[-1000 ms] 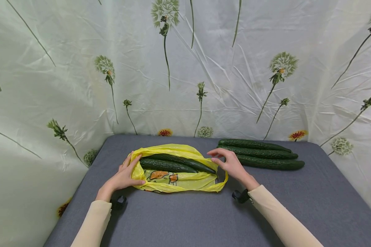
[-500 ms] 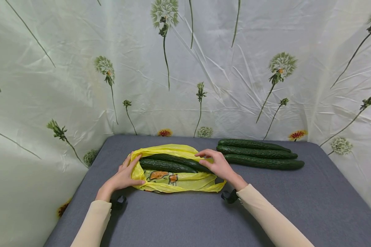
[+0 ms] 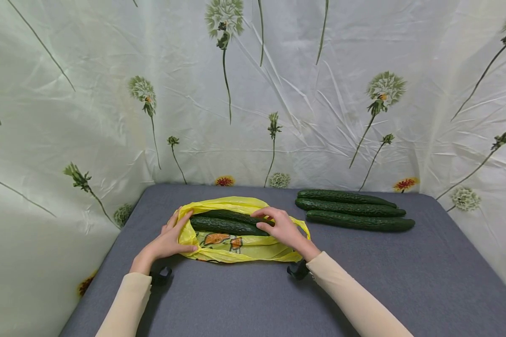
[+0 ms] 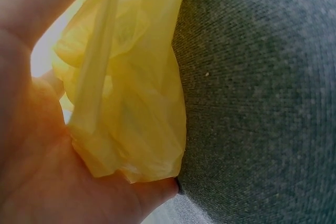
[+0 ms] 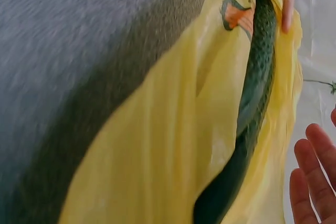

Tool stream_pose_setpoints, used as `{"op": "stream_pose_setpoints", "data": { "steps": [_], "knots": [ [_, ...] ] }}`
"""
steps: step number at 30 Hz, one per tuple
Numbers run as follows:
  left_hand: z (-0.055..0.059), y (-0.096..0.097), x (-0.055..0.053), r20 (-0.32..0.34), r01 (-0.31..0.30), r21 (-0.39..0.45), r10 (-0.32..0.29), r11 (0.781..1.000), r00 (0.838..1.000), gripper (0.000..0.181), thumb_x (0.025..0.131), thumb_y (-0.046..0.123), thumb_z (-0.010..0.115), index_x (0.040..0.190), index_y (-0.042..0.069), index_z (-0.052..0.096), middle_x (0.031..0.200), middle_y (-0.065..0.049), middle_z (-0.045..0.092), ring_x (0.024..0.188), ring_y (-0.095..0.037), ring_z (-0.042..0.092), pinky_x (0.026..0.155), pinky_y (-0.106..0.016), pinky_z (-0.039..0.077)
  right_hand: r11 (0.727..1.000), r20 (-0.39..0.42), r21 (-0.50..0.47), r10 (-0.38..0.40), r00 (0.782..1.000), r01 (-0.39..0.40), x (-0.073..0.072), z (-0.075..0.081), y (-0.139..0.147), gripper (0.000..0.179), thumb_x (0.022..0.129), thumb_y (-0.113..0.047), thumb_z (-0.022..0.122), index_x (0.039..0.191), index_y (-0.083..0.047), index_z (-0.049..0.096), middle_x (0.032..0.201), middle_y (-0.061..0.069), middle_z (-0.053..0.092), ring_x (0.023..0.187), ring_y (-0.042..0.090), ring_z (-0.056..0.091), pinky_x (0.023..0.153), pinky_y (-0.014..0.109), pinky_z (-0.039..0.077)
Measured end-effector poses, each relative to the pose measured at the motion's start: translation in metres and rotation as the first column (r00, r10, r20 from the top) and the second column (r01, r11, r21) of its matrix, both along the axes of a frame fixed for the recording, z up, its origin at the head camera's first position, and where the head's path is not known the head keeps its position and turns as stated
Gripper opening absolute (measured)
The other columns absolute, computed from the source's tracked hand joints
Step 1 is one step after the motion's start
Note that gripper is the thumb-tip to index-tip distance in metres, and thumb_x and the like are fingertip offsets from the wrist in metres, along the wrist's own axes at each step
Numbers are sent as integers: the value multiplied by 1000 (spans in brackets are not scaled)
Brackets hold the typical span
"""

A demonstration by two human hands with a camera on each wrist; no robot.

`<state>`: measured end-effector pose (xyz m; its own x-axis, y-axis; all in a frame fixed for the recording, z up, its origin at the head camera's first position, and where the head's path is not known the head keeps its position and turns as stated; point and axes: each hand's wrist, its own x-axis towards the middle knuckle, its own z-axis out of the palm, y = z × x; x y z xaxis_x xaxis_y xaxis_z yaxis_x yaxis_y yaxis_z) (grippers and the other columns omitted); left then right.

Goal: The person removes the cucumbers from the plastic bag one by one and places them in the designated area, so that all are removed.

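Note:
A yellow plastic bag (image 3: 259, 250) with an orange print lies on its side, its opening spread. Two long, bumpy green cucumbers (image 3: 221, 226) rest inside, side by side. My left hand (image 3: 164, 241) holds the bag's left end, fingers over the far rim and thumb along the near side; in the left wrist view the thin plastic (image 4: 144, 108) sits between thumb and fingers. Over the right part of the cucumbers hovers my right hand (image 3: 281, 229), fingers lightly bent and thumb apart. In the right wrist view its fingers (image 5: 315, 166) show beside the bag, with nothing between them.
Three more cucumbers (image 3: 350, 207) lie in a row at the back right of the grey cloth-covered table (image 3: 244, 299). White fabric (image 3: 320, 103) printed with dandelions hangs behind and along the sides. Dark straps (image 3: 298, 270) show at the wrists.
My right hand has moved left, from the bag's right rim to above the cucumbers inside it. The left hand stays where it was.

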<state>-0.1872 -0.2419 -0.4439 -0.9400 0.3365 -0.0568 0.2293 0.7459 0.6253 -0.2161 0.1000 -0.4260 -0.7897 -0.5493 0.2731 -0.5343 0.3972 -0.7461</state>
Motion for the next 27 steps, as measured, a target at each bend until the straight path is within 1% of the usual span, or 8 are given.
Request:
{"op": "stream_pose_setpoints", "data": {
  "steps": [5,11,13,19,27],
  "knots": [
    [-1,0,-1,5,0,0,0,1000,1000,100,79,36,78,153,5,17,153,-31,-7,135,-57,-5,94,-77,5,1000,27,-4,11,1000,-11,1,-2,-12,28,93,-7,62,120,-3,64,118,7,64,108,25,58,88,42,47],
    [0,0,-1,8,3,6,-3,1000,1000,100,79,35,78,153,4,17,153,-31,-8,135,-57,-5,95,-77,3,1000,56,-16,24,998,-23,1,-8,-25,28,93,-6,62,121,-3,64,118,7,63,107,25,58,87,41,46],
    [1,0,-1,10,4,10,-4,1000,1000,100,79,35,78,153,4,17,153,-31,-8,134,-57,-5,95,-77,2,1000,63,-12,17,998,-16,0,-10,-30,29,93,-6,63,121,-3,64,119,7,63,107,24,58,88,41,46],
    [0,-1,-1,21,0,11,0,1000,1000,101,79,36,77,153,6,17,153,-30,-9,134,-58,-6,92,-79,6,1000,85,9,-10,996,9,-2,-15,-42,30,92,-6,64,122,-5,64,119,6,63,106,22,58,89,39,45],
    [-1,-2,0,21,-2,2,1,1000,1000,100,79,38,77,153,7,17,153,-31,-8,134,-59,-4,92,-79,7,998,94,46,-37,995,33,-5,-20,-52,30,92,-7,64,122,-7,64,120,6,62,106,22,57,87,38,46]
  ]
}}
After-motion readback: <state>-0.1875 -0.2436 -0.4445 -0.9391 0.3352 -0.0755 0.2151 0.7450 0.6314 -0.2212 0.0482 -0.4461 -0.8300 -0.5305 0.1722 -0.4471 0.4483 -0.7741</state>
